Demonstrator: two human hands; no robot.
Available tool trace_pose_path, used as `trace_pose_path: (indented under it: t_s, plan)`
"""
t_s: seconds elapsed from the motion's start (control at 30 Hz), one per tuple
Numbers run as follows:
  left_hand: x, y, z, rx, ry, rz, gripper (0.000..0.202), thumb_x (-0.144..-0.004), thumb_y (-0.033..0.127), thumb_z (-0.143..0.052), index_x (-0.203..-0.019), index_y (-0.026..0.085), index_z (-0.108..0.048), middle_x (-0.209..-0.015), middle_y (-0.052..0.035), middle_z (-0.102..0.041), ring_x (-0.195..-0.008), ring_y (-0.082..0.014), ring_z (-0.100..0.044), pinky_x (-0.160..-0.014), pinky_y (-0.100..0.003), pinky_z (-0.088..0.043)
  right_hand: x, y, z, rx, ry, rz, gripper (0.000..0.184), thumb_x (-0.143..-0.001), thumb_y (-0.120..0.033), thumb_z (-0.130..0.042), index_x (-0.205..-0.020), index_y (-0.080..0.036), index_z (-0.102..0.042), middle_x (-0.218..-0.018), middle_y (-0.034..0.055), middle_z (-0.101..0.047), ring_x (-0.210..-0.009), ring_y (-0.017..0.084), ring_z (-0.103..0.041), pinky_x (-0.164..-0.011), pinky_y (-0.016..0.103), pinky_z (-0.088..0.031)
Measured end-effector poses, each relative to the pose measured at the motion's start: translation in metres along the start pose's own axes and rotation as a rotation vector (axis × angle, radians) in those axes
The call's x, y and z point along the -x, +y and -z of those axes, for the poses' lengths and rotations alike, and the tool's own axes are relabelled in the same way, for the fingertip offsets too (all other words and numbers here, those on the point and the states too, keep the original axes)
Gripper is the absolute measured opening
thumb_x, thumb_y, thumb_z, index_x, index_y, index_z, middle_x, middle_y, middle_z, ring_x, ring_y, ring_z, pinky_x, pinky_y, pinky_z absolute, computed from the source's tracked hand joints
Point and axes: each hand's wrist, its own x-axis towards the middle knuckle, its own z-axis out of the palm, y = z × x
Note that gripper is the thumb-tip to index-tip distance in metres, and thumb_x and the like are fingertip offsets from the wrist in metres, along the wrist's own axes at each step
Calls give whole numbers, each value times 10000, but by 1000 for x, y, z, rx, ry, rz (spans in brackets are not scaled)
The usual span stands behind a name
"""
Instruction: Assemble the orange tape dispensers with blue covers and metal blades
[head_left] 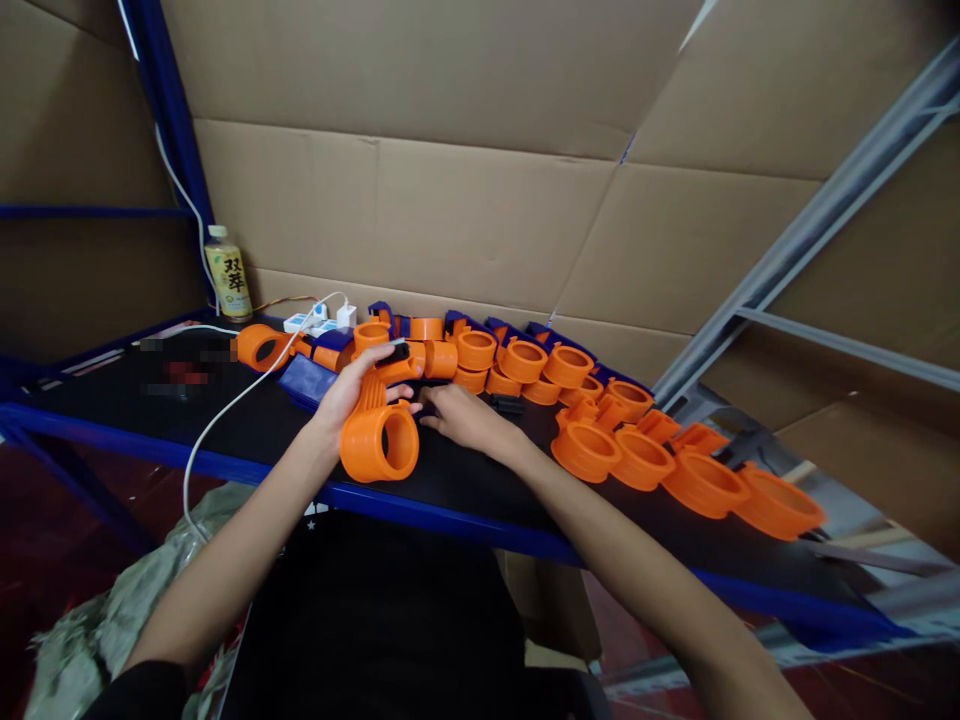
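Note:
My left hand (351, 395) is wrapped round the ribbed middle of an orange plastic part (380, 444), whose wide ring end faces me. A small black piece (400, 352) shows at the far end of that part, by my left thumb. Just to the right, my right hand (461, 415) reaches down low over the black tabletop with its fingers curled inward. Whatever its fingertips hold, if anything, is hidden. Several small black pieces (508, 404) lie beyond my right wrist. Behind both hands stand orange ring parts (475, 349), some joined to dark blue pieces.
More orange ring parts (706, 482) line the table's right side. At the left are another orange ring part (262, 347), a drink bottle (229, 275) and a white power strip (319, 325). A white cable (247, 395) hangs over the blue front edge. Cardboard (420, 200) walls the back.

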Motion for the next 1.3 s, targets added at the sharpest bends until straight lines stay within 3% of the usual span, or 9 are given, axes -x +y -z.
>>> trace_pose_path:
  t_s: [0.13,0.27,0.37,0.47,0.57,0.7,0.93,1.17,1.3]
  plan:
    - [-1,-7,-6,-67,-13,29,283,-861,323,-703,-1103,189,-647,-918,-83,-759,-561,-152,-672,-623,-349,-649,7,6,8,-107,-49,39,368,-814,-227,-807,-1163,-174,-703,-988,53,-726,-846,179,-666,-741,269,-485]
    - [0,-14,-7,-82,-58,21,296,-877,354,-699,-1121,191,-662,-952,-85,-753,-571,-138,-661,-620,-330,-644,19,11,25,-301,-65,22,315,-792,-279,-822,-1082,-179,-753,-914,35,-718,-773,159,-639,-715,276,-489]
    - [-2,-19,-6,-89,-40,26,303,-874,364,-711,-1117,188,-663,-934,-80,-743,-556,-132,-653,-606,-326,-640,29,15,39,-504,48,-31,347,-806,-356,-806,-1102,-185,-745,-887,28,-706,-767,155,-629,-695,282,-509]
    - [-5,-25,-6,-88,-5,46,325,-869,364,-729,-1136,194,-653,-937,-80,-740,-550,-137,-658,-606,-344,-644,34,14,45,-774,208,-51,434,-792,-405,-810,-1161,-201,-707,-1018,47,-703,-785,149,-627,-628,272,-527]
    - [-5,-32,-9,-68,12,72,328,-864,366,-746,-1135,207,-650,-931,-68,-737,-548,-138,-665,-597,-341,-645,33,8,41,-921,320,-23,468,-750,-388,-846,-1157,-219,-691,-1135,58,-688,-838,154,-642,-670,291,-565]
    - [-4,-39,-12,-57,-16,102,327,-875,377,-740,-1139,207,-650,-916,-56,-729,-543,-141,-666,-595,-357,-651,30,0,32,-863,400,-12,435,-742,-378,-858,-1118,-219,-710,-1116,56,-698,-870,163,-653,-759,315,-575]
    - [-3,-41,-11,-67,-37,96,296,-887,350,-719,-1110,167,-657,-828,-43,-691,-557,-153,-666,-608,-369,-653,30,-2,23,-640,539,27,434,-750,-410,-868,-1121,-236,-723,-966,42,-682,-831,184,-642,-673,301,-543]
    - [3,-39,-13,-106,-61,111,139,-794,212,-717,-896,143,-652,-795,-26,-660,-567,-136,-648,-635,-359,-652,32,1,17,-533,643,158,412,-776,-431,-854,-1128,-244,-752,-966,46,-632,-809,180,-616,-694,336,-561]
    - [5,-39,-14,-170,-66,55,116,-771,182,-711,-841,151,-623,-759,-23,-653,-546,-135,-628,-615,-380,-648,34,1,12,-528,653,175,437,-787,-463,-838,-1159,-250,-751,-955,45,-614,-816,185,-619,-685,343,-573]
